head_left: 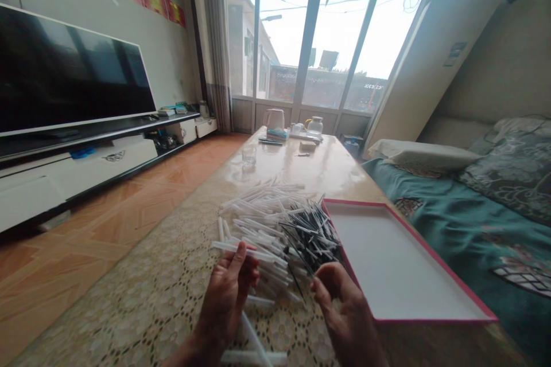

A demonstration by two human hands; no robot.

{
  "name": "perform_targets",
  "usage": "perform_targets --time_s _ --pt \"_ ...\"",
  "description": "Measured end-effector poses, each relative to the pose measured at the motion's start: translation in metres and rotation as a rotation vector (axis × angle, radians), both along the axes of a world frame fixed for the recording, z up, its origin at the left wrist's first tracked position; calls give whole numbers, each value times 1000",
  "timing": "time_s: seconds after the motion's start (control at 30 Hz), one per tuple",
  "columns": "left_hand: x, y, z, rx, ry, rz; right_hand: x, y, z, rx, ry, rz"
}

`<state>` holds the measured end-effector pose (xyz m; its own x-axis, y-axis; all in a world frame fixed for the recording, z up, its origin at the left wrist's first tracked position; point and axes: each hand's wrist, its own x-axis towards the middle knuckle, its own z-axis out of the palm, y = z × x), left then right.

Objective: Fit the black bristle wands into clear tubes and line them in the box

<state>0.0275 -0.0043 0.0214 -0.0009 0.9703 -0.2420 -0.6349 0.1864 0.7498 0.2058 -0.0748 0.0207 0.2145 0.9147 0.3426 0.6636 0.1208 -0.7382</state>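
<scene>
My left hand [230, 281] is closed on a white, translucent tube [228, 247], thumb on top, the tube lying roughly level. My right hand [342, 301] is pinched shut, with a thin dark stick [301, 258] leading to its fingertips. Between and beyond my hands a heap of white tubes [262, 212] is spread on the table. Against its right side lies a pile of thin dark sticks [316, 232] with pale sections. A few loose tubes [253, 338] lie near my left wrist.
A shallow white tray [413, 319] with a pink rim lies at the right of the table [167, 275]. Farther back stand a drinking glass [248, 156], a kettle [274, 120], a glass pot [315, 126] and a small box [307, 145]. A sofa [430, 212] is on the right.
</scene>
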Motion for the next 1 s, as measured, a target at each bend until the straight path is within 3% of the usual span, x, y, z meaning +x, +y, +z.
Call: perform_targets --time_s 0.1,0.2,0.33,0.6,1.0 --pt "-3 3 -2 -15 -70 -17 1 2 21 80 33 35" --pt "-6 6 -3 -31 -112 9 8 9 27 178 -14 75" --pt "-8 6 -1 -76 -80 71 10 18 16 257 39 14" --pt "-5 2 0 -121 -24 53 -8 16 1 256 283 -113" --pt "-2 -4 1 -95 4 20 -4 11 -3 229 330 -67"
